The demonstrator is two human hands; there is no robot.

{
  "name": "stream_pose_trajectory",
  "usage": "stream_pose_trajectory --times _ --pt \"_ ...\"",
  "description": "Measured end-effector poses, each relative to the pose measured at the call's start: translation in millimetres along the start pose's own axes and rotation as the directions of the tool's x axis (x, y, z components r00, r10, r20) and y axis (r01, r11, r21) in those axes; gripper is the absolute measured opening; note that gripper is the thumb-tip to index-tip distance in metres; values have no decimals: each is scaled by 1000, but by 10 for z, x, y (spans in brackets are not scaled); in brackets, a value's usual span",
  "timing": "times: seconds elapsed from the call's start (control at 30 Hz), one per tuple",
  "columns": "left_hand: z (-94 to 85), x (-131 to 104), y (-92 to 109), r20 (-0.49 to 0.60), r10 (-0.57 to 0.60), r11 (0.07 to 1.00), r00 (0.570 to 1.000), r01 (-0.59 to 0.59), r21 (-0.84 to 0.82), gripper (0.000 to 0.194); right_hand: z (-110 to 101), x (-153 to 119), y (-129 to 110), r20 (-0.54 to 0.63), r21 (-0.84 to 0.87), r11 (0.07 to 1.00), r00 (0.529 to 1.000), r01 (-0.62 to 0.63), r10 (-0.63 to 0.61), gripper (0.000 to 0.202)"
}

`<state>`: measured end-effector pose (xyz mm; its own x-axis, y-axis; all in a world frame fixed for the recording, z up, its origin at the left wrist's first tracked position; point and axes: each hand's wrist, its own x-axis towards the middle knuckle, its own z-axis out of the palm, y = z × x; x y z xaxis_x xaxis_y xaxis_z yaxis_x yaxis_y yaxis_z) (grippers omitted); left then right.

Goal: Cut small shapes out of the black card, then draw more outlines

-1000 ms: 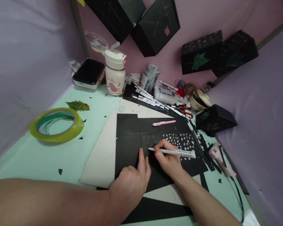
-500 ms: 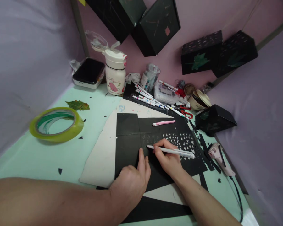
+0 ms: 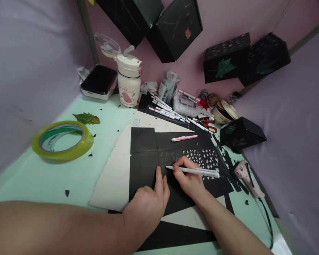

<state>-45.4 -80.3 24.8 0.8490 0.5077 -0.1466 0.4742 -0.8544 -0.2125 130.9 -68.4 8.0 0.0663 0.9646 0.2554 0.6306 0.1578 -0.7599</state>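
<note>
A black paper sheet (image 3: 143,152) lies on a white board (image 3: 114,180) in the middle of the pale green table. Small triangles are cut out of its right part, and faint pencil marks sit left of them. My left hand (image 3: 149,205) presses flat on the black sheet, fingers together. My right hand (image 3: 188,180) grips a white pen-shaped tool (image 3: 199,171), with its tip resting on the sheet at the pencil marks.
A pink pen (image 3: 184,137) lies above the sheet. A yellow-green tape roll (image 3: 62,140) and a leaf (image 3: 86,118) sit at the left. At the back stand a white cup (image 3: 128,83), markers (image 3: 170,111) and a jar (image 3: 168,85). A black box (image 3: 241,134) and glue gun (image 3: 246,177) are at the right.
The pen tip has shifted slightly on the black sheet near the pencil marks. My left hand stays pressed in the same place.
</note>
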Motion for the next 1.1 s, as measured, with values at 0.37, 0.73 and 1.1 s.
stream_pose_trajectory --times 0.37,0.73,1.1 --pt "5 -20 2 -54 -42 999 998 41 -18 49 -6 -33 50 -125 109 992 989 -68 82 16" --pt "25 -139 101 -196 -36 999 980 31 -28 46 -44 -29 43 -270 229 972 963 50 14 17" --pt "17 -95 80 -54 46 999 997 -46 4 45 -6 -53 -76 0 70 996 998 60 -60 13"
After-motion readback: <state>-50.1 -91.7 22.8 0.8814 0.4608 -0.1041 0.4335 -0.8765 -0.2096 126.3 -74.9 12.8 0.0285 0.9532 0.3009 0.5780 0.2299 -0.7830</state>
